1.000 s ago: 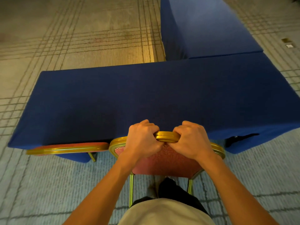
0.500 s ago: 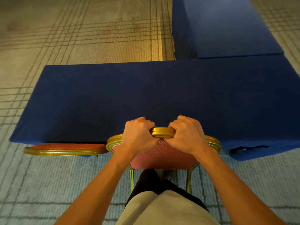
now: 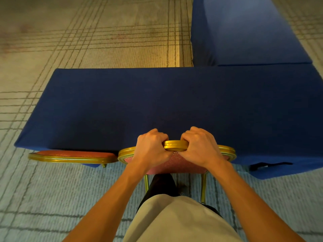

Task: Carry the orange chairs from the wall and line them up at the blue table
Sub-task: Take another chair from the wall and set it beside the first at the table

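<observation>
An orange chair (image 3: 176, 163) with a gold frame stands right in front of me, its seat pushed under the near edge of the blue table (image 3: 157, 105). My left hand (image 3: 150, 149) and my right hand (image 3: 201, 147) both grip the gold top rail of its back, side by side. A second orange chair (image 3: 73, 155) stands to its left, tucked against the same table edge. The two chair backs nearly touch. The seats and front legs are hidden under the cloth.
A second blue-draped table (image 3: 244, 32) runs away from the far right of the first, forming an L. Patterned carpet (image 3: 87, 35) lies to the left and beyond. The cloth hangs loose at the near right corner (image 3: 272, 170). My legs are close behind the chair.
The chair in my hands has slid a little further forward against the table edge, and I have stepped closer behind it. My grip is the same.
</observation>
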`<action>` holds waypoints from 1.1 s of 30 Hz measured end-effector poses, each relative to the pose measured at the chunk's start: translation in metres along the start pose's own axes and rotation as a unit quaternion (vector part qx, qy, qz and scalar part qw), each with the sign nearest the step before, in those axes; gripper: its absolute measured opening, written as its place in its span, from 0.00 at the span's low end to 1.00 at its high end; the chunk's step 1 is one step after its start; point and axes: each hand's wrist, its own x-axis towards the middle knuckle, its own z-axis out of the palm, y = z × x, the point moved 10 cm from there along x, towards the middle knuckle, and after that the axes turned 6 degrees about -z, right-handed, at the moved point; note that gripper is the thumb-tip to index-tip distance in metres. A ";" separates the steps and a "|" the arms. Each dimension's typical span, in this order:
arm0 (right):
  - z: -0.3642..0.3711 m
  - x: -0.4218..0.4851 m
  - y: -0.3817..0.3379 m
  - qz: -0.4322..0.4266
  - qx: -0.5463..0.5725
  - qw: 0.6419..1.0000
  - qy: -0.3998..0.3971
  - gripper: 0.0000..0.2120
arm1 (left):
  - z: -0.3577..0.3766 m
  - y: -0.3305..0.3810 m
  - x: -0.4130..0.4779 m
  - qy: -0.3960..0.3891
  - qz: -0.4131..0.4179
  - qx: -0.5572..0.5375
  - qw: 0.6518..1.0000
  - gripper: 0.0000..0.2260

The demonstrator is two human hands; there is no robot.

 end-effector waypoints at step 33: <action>0.131 -0.045 0.020 -0.001 0.066 0.959 -0.275 0.08 | 0.116 -0.038 -0.036 -0.154 -0.020 0.010 0.988 0.12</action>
